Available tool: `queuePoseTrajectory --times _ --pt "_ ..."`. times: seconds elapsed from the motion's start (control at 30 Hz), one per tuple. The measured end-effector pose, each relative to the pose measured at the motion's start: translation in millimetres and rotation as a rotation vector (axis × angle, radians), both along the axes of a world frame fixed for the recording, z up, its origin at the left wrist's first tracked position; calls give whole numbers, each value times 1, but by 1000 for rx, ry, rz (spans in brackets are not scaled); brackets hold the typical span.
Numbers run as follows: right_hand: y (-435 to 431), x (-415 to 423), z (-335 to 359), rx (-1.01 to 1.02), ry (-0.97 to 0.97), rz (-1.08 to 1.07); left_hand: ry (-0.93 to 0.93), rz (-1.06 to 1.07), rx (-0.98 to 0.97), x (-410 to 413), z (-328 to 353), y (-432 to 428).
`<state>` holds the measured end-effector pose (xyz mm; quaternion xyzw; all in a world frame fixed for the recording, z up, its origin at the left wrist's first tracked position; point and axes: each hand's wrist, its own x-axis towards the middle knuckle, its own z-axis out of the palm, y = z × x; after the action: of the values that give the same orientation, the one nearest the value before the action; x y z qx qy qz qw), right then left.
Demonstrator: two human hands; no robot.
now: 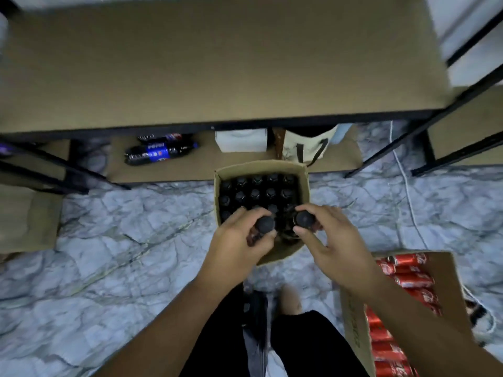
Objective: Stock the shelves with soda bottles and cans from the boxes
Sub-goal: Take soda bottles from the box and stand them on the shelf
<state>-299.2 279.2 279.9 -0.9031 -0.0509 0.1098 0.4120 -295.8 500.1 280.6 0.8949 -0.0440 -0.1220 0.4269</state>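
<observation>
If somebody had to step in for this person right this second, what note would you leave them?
Left hand: grip closed round the neck of a dark bottle.
Right hand: grip closed round a second bottle.
Both bottles are at the near end of the open box on the floor, which holds rows of more dark bottles.
Done: two cola bottles lie on the low shelf.
Left: shelve these two, then the rest of the box, then the red cans in the carton at the right.
</observation>
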Motion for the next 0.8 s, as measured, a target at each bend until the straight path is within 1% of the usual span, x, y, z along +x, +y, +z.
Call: queuePoseTrajectory --times 0.13,0.23,0.33,0.4,0.47,0.57,0.67,0.8 --pt "-18 11 137 46 -211 -14 -167 -51 -2 10 147 -4" --pt "-30 21 233 78 -357 -64 -316 -80 -29 23 250 -13" --pt "-42 30 319 119 -468 -108 -473 -104 -53 39 337 -24" --pt "-49 37 365 155 -514 -147 -522 -122 -81 50 384 -29" --pt "-54 49 403 188 -556 -168 -546 -154 -113 66 424 -34" --pt "-59 72 449 214 -619 -169 -623 -172 -185 97 467 -41" --pt "-63 102 479 210 -660 -216 -686 -165 -256 135 494 -49" --pt "-72 152 499 183 -700 -284 -711 -211 -309 191 513 -62"
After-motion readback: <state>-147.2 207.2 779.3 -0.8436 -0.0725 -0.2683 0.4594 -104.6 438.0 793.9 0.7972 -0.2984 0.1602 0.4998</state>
